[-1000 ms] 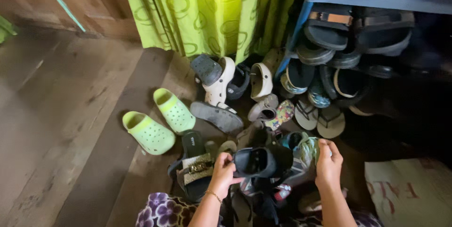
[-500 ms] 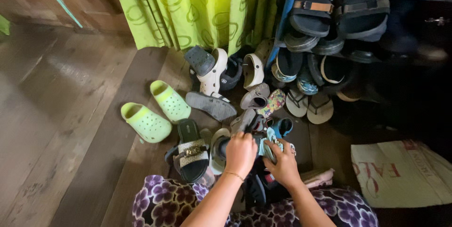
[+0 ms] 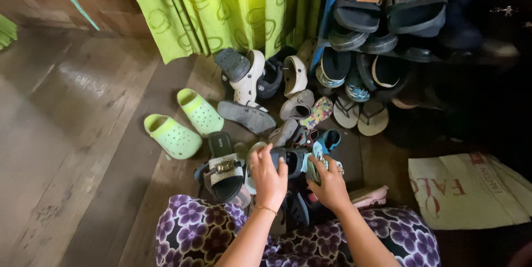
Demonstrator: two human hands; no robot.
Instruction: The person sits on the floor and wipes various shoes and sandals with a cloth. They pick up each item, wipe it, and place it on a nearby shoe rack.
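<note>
Black slipper [image 3: 292, 160] sits grasped between two hands: the left hand [image 3: 267, 179] and the right hand [image 3: 329, 185] close their fingers on it. Two lime-green clogs [image 3: 185, 124] lie apart on the wooden floor [image 3: 83, 134], near one black sandal [image 3: 224, 168].

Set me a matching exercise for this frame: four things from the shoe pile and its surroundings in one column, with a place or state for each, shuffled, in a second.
Things:
1. pair of lime-green clogs
2. black slide sandal with a sparkly strap
3. dark shoe
4. printed sack

Places or states:
A. gripped by the left hand
B. flat on the floor at far right
C. side by side on bare boards, left of the pile
D. on the floor just left of the left hand

Pairs: 1-C, 2-D, 3-A, 4-B
</note>
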